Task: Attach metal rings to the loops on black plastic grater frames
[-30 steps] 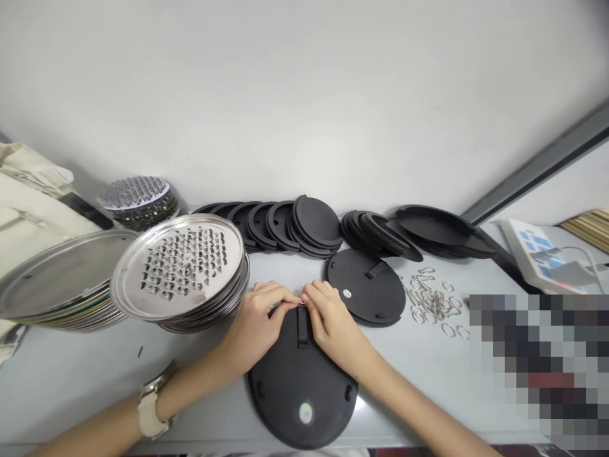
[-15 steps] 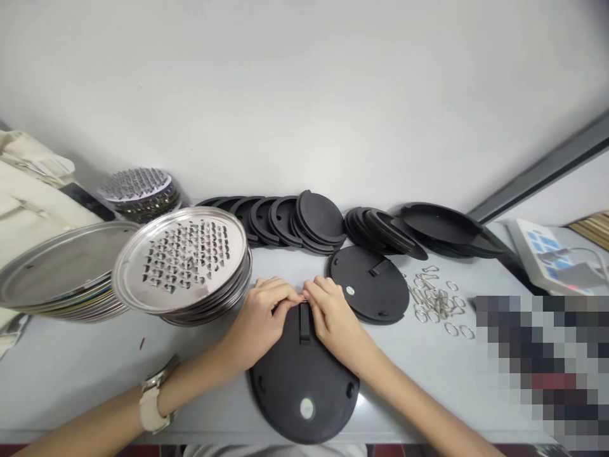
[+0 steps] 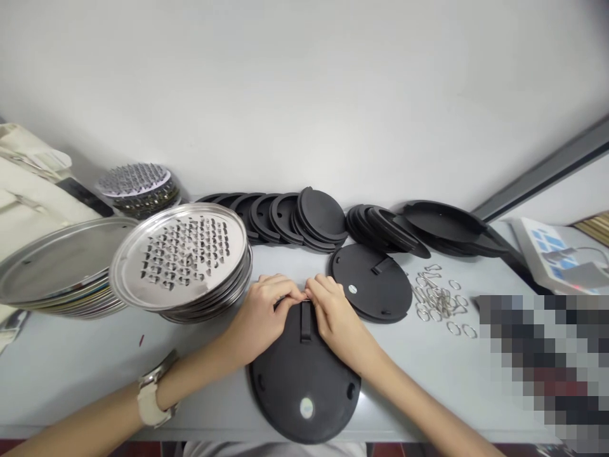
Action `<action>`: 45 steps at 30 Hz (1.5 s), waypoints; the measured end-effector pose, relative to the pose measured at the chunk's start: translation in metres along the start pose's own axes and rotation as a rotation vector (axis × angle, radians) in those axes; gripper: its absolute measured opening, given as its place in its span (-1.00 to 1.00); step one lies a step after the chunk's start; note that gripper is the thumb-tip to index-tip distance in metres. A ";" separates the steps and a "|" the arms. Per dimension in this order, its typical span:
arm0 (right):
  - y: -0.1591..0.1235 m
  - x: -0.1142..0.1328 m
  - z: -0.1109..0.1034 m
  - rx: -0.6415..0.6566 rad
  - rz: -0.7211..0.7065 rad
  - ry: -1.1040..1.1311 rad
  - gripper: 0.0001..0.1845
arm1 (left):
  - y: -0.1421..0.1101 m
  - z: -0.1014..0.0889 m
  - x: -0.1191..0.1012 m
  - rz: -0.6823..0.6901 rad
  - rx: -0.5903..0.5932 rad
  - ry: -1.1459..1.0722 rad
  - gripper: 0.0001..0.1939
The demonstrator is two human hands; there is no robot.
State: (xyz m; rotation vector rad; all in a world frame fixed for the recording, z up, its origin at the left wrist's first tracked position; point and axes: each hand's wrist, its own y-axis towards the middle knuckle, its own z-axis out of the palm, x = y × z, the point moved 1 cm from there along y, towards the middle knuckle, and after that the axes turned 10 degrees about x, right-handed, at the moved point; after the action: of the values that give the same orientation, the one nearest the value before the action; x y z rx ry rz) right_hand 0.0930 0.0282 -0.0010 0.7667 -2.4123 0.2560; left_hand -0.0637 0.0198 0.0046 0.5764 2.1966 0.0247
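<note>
A round black plastic disc [image 3: 295, 374] lies flat in front of me, with a pale oval sticker near its front edge. From its far edge runs a short black strap [image 3: 306, 324]. At the strap's far end my left hand [image 3: 266, 314] and my right hand [image 3: 333, 314] meet, thumbs and fingers pinched together on a thin metal ring [image 3: 307, 300]. Only a sliver of that ring shows; my fingertips cover the rest. Just beyond my right hand rests another stack of black discs [image 3: 373, 282], with a similar strap on top.
Loose metal rings and clips [image 3: 440, 298] are scattered to the right. Steel grater plates [image 3: 178, 257] are stacked at the left, near large metal trays [image 3: 61, 257] and a pile of spiked discs [image 3: 137, 184]. Black ring-edged lids [image 3: 321, 216] line the wall. A white device [image 3: 552, 254] stands far right.
Both hands stay pinched at the strap's end, their fingers barely shifting. The whole view has moved slightly; the black disc keeps its place beneath my hands.
</note>
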 end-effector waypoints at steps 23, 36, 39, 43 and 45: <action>-0.005 -0.002 0.001 -0.004 -0.039 0.129 -0.65 | 0.006 -0.004 -0.005 0.017 0.083 0.054 -0.76; -0.005 0.005 0.000 -0.108 -0.055 0.168 -0.81 | -0.006 -0.007 -0.004 0.048 -0.064 0.175 -0.85; -0.006 0.004 0.001 -0.133 -0.049 0.174 -0.78 | -0.009 -0.006 -0.004 0.094 -0.046 0.236 -0.85; -0.009 0.004 0.000 -0.203 -0.035 0.157 -0.78 | -0.014 -0.003 -0.007 0.081 -0.087 0.303 -0.79; -0.012 0.004 -0.002 -0.234 -0.040 0.138 -0.78 | -0.020 -0.001 -0.012 0.023 -0.076 0.307 -0.71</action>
State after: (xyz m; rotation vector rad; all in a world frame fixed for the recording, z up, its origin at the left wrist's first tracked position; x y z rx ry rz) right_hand 0.0983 0.0177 0.0031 0.6673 -2.2442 0.0088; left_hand -0.0659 -0.0025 0.0104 0.5866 2.4732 0.2215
